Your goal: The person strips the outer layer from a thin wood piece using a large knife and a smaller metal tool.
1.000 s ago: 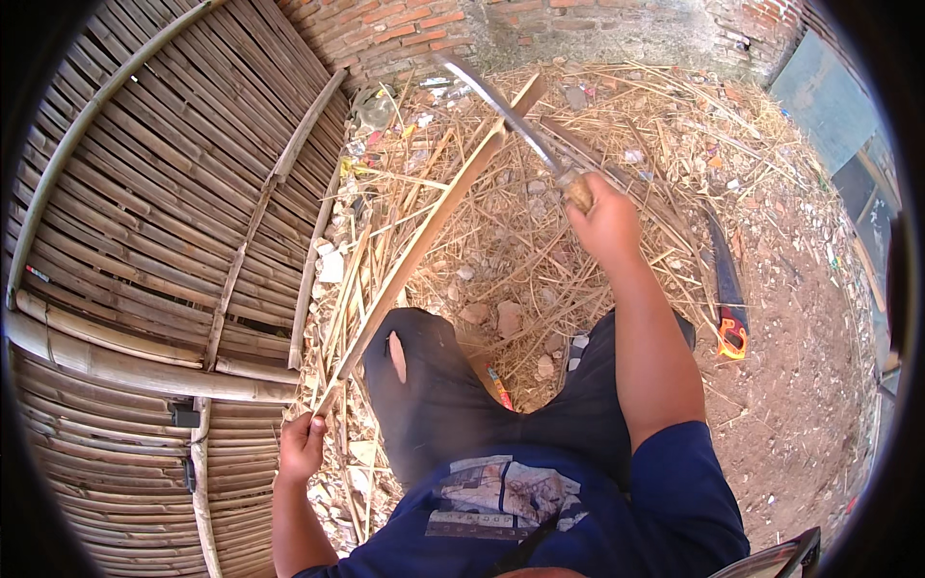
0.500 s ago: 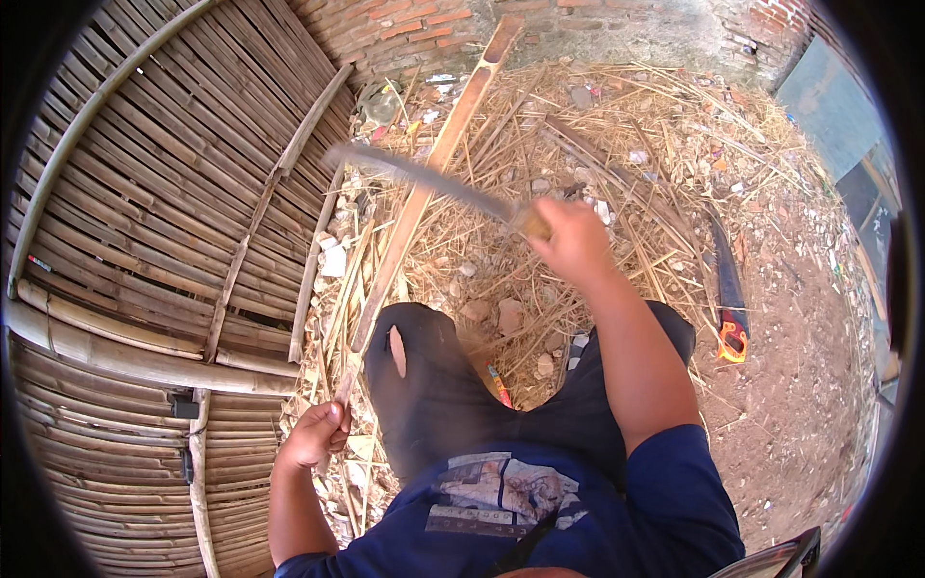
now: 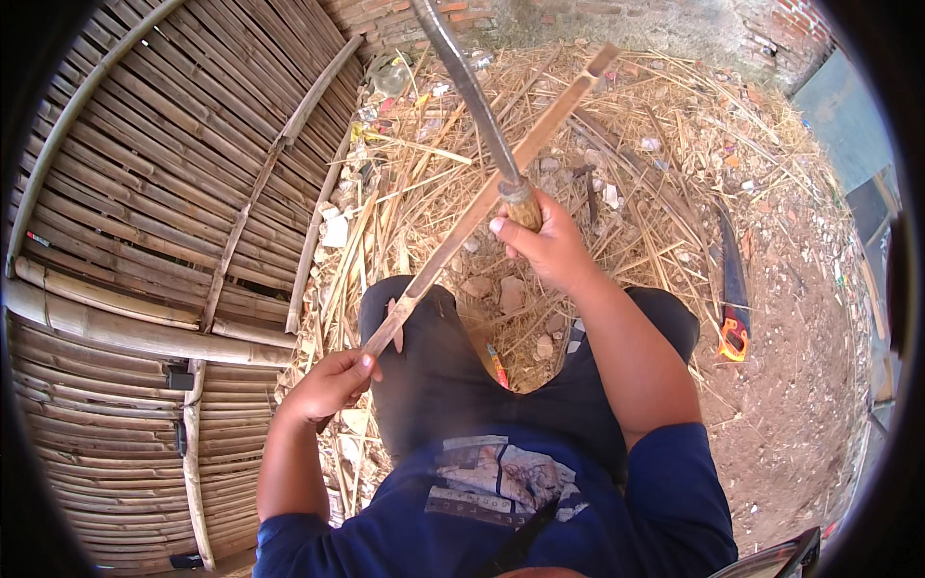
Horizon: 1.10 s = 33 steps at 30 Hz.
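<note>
My left hand (image 3: 337,383) is closed round the near end of a long split bamboo strip (image 3: 458,236), beside my left knee. The strip slants away to the far right, with its hollow inner face and node walls showing. In my right hand (image 3: 549,243) is a machete (image 3: 469,91), gripped by its short wooden handle. Its long, dark, slightly curved blade points away to the far left and crosses above the strip. The handle is close to the strip's middle; whether they touch I cannot tell.
A bamboo slat wall (image 3: 145,193) stands on the left, a brick wall (image 3: 578,29) at the back. Bamboo shavings, stones and litter cover the ground. A handsaw (image 3: 732,289) with an orange handle lies to the right. Blue-grey panels (image 3: 848,125) line the right edge.
The machete has swung from pointing left to pointing away from me. The strip's far end has shifted right, and my left hand has moved slightly forward and right with it.
</note>
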Motion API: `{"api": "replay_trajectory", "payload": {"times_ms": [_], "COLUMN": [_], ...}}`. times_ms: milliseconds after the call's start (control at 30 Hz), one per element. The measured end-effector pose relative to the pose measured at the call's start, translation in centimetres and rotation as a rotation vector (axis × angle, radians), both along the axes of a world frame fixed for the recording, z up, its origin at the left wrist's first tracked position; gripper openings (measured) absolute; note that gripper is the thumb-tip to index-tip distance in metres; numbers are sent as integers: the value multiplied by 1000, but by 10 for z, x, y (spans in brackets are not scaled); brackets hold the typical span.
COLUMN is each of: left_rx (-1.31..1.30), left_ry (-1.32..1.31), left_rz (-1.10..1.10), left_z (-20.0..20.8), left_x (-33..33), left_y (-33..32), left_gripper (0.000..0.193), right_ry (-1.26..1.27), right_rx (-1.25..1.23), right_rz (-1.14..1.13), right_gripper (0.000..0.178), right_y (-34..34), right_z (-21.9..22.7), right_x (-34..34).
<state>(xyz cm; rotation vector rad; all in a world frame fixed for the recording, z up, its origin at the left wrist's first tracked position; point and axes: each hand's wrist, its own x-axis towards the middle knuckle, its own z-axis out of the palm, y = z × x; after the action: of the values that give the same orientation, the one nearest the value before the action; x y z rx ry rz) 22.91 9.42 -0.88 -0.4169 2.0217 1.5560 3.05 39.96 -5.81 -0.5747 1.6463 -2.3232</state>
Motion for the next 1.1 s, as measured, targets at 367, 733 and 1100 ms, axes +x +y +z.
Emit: {"api": "replay_trajectory", "payload": {"times_ms": [367,733,1100], "left_rx": [-968,-372,602], "left_ry": [688,1318,1852], "left_rz": [-113,834,610], "left_z": [40,27,91], "left_x": [-9,-19,-107], "left_y": [16,-31,43], "left_gripper": [49,87,59], "right_ry": [-228,-480,-646], "right_rx": [-133,-362,-234], "right_rz": [-304,-305,-158], "right_gripper": [18,19,24], "right_y": [20,17,-14], "right_z": [-15,-24,-47], "right_x": [-26,-47,-58]}}
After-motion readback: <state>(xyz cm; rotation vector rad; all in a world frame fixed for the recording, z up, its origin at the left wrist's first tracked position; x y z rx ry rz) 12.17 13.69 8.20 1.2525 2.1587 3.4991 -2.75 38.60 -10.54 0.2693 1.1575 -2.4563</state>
